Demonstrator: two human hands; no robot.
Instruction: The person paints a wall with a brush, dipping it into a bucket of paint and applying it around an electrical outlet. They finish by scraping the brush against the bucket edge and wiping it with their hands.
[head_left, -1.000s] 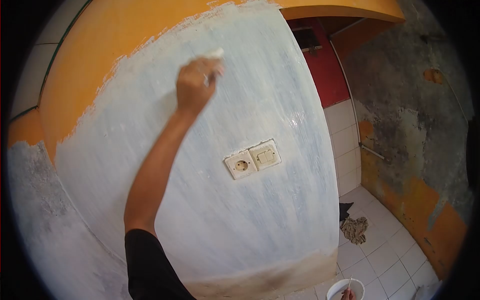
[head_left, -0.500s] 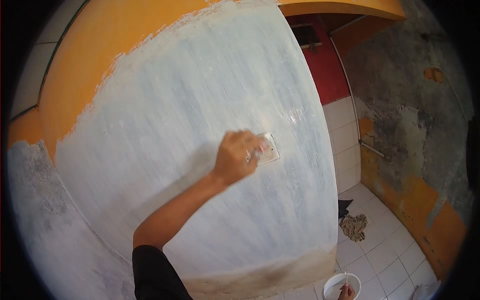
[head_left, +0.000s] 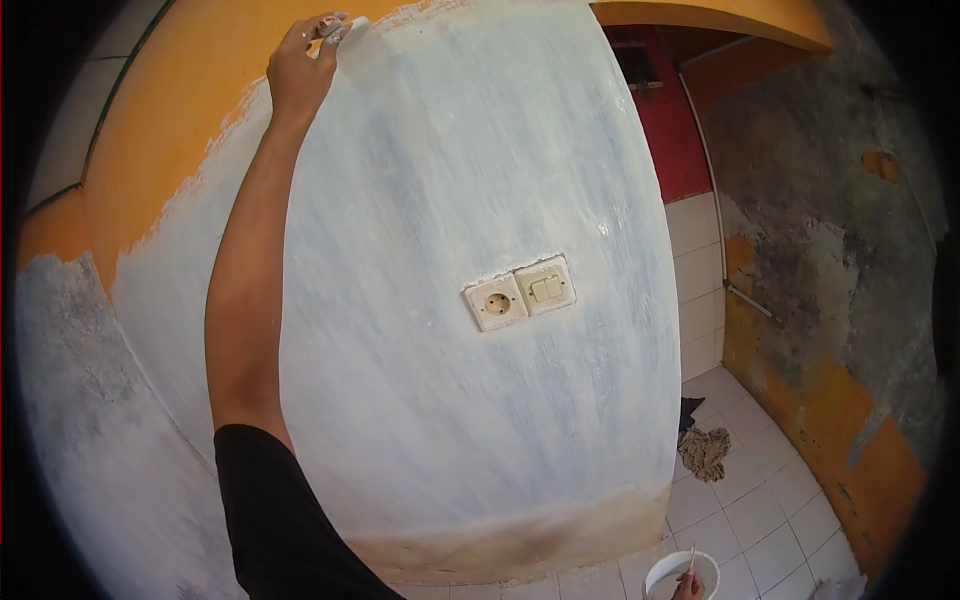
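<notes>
High on the wall at the upper left, my left hand is closed around a small paintbrush; its whitish tip points right, near the edge where white paint meets orange. Fingers hide most of the brush. White paint with bluish streaks covers the wall. A double socket and switch plate sits in the wall, below and right of that hand. At the bottom right, my right hand is closed at a white bucket, with a thin pale stick rising from its fingers. The bucket's contents are hard to make out.
A crumpled patterned cloth and a black piece lie on the tiled floor at right. Beyond the wall's right edge are a red door and a stained grey and orange wall with a pipe.
My left hand has moved from over the socket and switch plate up and left to the paint's upper edge, uncovering the plate. My right hand stays at the bucket.
</notes>
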